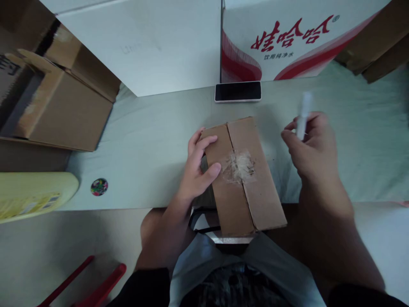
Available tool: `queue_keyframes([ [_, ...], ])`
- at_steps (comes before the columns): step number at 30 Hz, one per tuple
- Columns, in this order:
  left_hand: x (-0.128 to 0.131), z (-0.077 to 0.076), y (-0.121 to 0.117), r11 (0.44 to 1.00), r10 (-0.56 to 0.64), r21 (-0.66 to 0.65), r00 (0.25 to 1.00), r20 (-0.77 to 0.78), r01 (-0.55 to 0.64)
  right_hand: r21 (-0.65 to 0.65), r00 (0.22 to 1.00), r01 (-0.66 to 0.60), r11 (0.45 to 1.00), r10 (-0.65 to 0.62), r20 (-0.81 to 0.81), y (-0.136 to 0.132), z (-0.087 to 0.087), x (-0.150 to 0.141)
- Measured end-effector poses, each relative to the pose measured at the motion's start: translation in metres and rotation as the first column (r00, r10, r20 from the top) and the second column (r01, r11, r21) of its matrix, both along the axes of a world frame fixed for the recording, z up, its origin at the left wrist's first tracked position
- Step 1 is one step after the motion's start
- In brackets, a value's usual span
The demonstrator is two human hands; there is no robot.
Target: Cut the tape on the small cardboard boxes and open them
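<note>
A closed brown cardboard box reaches past the table's front edge toward my lap. Crumpled clear tape covers the middle of its top seam. My left hand grips the box along its left side, with the thumb and a finger on top. To the right of the box and apart from it, my right hand is raised. Between its thumb and fingers it pinches a slim whitish stick-like object, pointing away from me. Motion blurs that object, so its exact kind cannot be made out.
A phone lies beyond the box, before a white carton with red lettering. Cardboard boxes stand at the left. A yellow bottle and a round colourful sticker are near the front-left edge. Red bars show below.
</note>
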State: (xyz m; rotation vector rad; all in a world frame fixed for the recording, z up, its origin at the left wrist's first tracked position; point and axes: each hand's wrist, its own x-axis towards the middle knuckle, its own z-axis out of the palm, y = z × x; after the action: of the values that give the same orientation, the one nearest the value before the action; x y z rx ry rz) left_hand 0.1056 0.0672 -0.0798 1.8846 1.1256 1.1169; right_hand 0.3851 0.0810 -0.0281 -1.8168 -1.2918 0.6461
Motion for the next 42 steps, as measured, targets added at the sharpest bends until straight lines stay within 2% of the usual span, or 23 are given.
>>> queue_keyframes([
  [3,0.0,-0.001,-0.001,1.0,0.008,-0.025,1.0,0.006,-0.008,-0.14,0.959,-0.051,0.989,0.087,0.269,0.001,-0.011,0.007],
  [5,-0.001,-0.002,-0.001,0.999,0.014,-0.038,1.0,0.013,-0.014,-0.197,0.891,-0.096,0.976,0.173,0.419,0.002,-0.018,0.01],
  [8,-0.001,-0.003,-0.001,0.999,0.012,-0.048,1.0,0.013,-0.012,-0.288,0.828,-0.071,0.955,0.217,0.516,0.002,-0.028,0.012],
  [11,-0.001,-0.001,-0.001,0.999,0.0,-0.05,1.0,0.017,0.001,-0.392,0.799,-0.025,0.92,0.254,0.545,0.003,-0.03,0.011],
  [16,-0.001,0.003,0.0,0.999,-0.008,-0.041,1.0,0.015,0.009,-0.513,0.793,0.017,0.858,0.301,0.529,0.005,-0.023,0.005],
  [22,-0.002,0.007,0.0,0.999,-0.019,-0.031,1.0,-0.011,0.019,-0.541,0.796,0.013,0.841,0.318,0.515,0.008,-0.019,-0.002],
  [27,-0.002,0.009,-0.001,0.998,-0.011,-0.064,1.0,-0.02,0.01,-0.554,0.757,-0.03,0.832,0.381,0.531,0.008,-0.027,0.004],
  [29,-0.001,0.009,-0.002,0.997,-0.011,-0.079,1.0,-0.013,0.01,-0.484,0.777,-0.058,0.873,0.344,0.527,0.007,-0.031,0.01],
  [31,-0.001,0.008,-0.003,0.996,-0.014,-0.086,1.0,-0.004,0.013,-0.334,0.851,-0.056,0.941,0.22,0.478,0.007,-0.033,0.016],
  [32,-0.001,0.008,-0.003,0.996,-0.015,-0.088,1.0,-0.002,0.015,-0.241,0.906,-0.039,0.97,0.136,0.402,0.007,-0.031,0.017],
  [34,-0.001,0.008,-0.003,0.996,-0.013,-0.087,1.0,-0.005,0.012,-0.055,0.991,0.039,0.998,-0.031,0.126,0.007,-0.024,0.014],
  [36,-0.001,0.008,-0.004,0.996,-0.01,-0.09,1.0,-0.014,0.008,0.11,0.967,0.144,0.983,-0.116,-0.225,0.007,-0.012,0.005],
  [38,-0.001,0.008,-0.004,0.995,-0.01,-0.096,1.0,-0.019,0.008,0.239,0.876,0.229,0.944,-0.093,-0.473,0.006,0.002,-0.006],
  [40,0.0,0.008,-0.005,0.995,-0.013,-0.097,1.0,-0.018,0.011,0.346,0.816,0.262,0.901,-0.016,-0.577,0.004,0.017,-0.014],
  [42,0.0,0.008,-0.005,0.996,-0.009,-0.088,1.0,-0.015,0.008,0.416,0.809,0.228,0.88,0.066,-0.584,0.001,0.03,-0.016],
])
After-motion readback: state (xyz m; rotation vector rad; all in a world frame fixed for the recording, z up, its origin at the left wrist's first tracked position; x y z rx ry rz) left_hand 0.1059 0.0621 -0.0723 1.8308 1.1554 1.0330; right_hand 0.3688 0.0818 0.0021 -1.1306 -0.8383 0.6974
